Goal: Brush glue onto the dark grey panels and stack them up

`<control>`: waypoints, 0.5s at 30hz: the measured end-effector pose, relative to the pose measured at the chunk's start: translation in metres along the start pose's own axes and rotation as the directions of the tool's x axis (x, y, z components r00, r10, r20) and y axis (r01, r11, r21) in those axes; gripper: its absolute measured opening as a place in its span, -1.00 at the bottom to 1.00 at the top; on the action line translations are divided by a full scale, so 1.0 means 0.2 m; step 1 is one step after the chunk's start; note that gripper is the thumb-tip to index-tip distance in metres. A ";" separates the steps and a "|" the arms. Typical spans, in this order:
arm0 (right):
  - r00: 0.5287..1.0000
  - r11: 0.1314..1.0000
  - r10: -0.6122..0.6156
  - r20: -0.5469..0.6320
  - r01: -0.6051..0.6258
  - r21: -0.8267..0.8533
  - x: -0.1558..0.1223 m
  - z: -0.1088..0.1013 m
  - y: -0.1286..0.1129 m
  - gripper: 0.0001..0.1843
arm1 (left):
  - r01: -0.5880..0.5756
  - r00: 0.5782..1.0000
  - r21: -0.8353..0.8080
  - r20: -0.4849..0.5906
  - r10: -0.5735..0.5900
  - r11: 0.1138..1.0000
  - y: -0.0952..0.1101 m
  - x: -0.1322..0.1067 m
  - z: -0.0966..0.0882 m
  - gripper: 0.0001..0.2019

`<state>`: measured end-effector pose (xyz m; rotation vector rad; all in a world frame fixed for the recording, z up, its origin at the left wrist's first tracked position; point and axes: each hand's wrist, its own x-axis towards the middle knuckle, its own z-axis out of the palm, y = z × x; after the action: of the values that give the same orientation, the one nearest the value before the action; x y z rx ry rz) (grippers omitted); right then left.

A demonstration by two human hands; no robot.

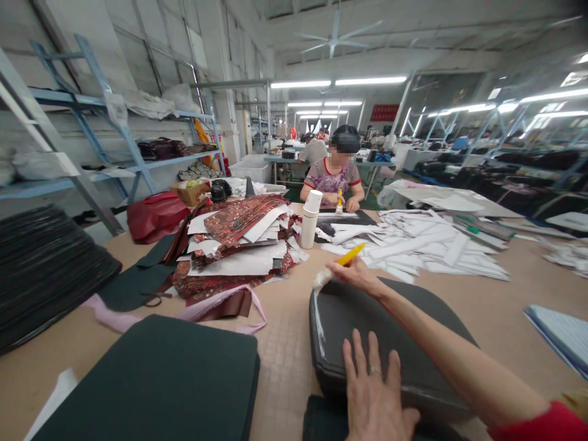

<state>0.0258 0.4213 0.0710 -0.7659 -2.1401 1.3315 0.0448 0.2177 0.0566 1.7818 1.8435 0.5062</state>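
Pressed flat with fingers spread, gripping nothing, the left hand (374, 398) rests on the near end of a dark grey rounded leather panel (340, 331) on the tan worktop (285, 343). The right hand (356, 274) clasps a yellow-handled brush (348, 255) at the panel's far left corner.

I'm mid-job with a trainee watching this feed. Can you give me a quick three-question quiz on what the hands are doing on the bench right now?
1. True or false: the left hand lies flat, fingers spread, on the dark panel.
2. What does the right hand hold? A) a hammer B) a yellow-handled brush C) a phone
3. Fill in: the brush's bristles sit at the panel's far ____ corner.

Key: 1 true; 2 B; 3 left.
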 end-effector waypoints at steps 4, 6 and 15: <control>0.977 0.999 0.017 -0.212 -0.025 -0.038 0.09 -0.12 0.06 -0.59 | 0.010 1.000 -0.014 0.010 -0.010 1.000 -0.01 0.02 0.01 -0.36; 0.966 0.998 0.019 -0.257 -0.032 -0.048 0.10 -0.15 0.06 -0.59 | 0.008 1.000 -0.002 0.015 -0.008 1.000 -0.02 0.03 0.02 -0.35; 0.963 0.989 0.064 -0.262 -0.097 -0.116 0.02 -0.37 0.14 -0.68 | 0.004 0.990 0.218 -0.141 0.027 0.976 -0.09 0.10 0.17 -0.30</control>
<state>0.0778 0.4805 0.0745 -1.0288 -2.0169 1.0740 0.0512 0.2330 0.0167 1.9441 2.0564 0.4619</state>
